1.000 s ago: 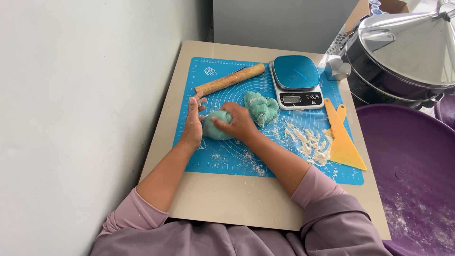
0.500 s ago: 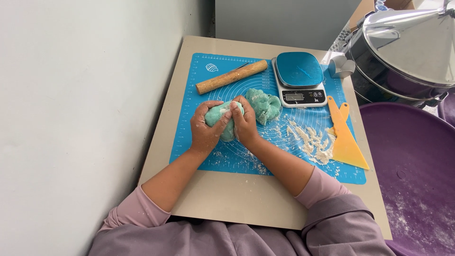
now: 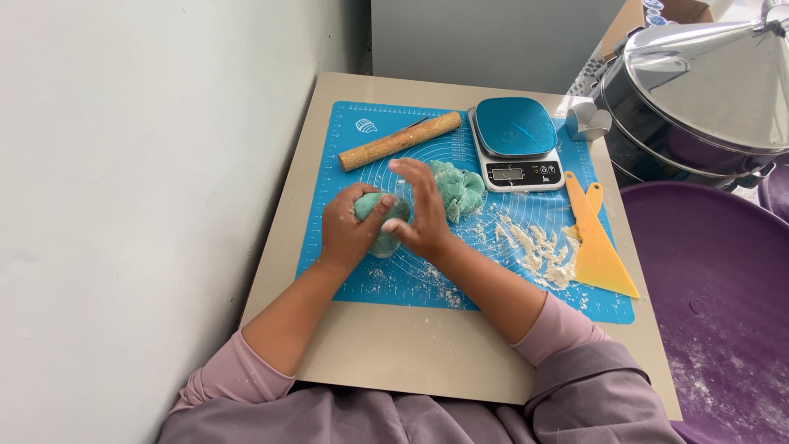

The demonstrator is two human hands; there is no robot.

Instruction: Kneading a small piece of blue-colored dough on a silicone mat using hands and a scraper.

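- Centrally, just left of frame middle, both hands work one dough lump [image 3: 385, 234], teal-green, resting on the mat [image 3: 411, 288].
- Left hand [image 3: 349, 230]: fingers curled together around the lump's left side, thumb over its top; firm contact.
- Right hand [image 3: 423, 210]: palm against the lump's right side, fingers pressed together and extended toward the upper frame, tips lifted off the dough.
- Second dough mass [image 3: 460, 187], same colour, larger and ragged, lies just right of the right hand, apart from the held lump.
- Rolling pin [image 3: 400, 141], wooden, lies tilted across the mat's upper left, clear of both hands.
- Scale [image 3: 516, 141], blue-topped, sits at upper centre on the mat's top edge, just beside the second mass.
- Scraper [image 3: 597, 251], yellow, lies at the mat's right edge; pale crumbs [image 3: 534, 247] scattered between it and the dough.
- Table [image 3: 427, 353], tan, carries the mat; sleeves are mauve.
- Steamer [image 3: 707, 90] with metal lid, upper right; purple basin [image 3: 715, 296], flour-dusted, lower right, both off the table.
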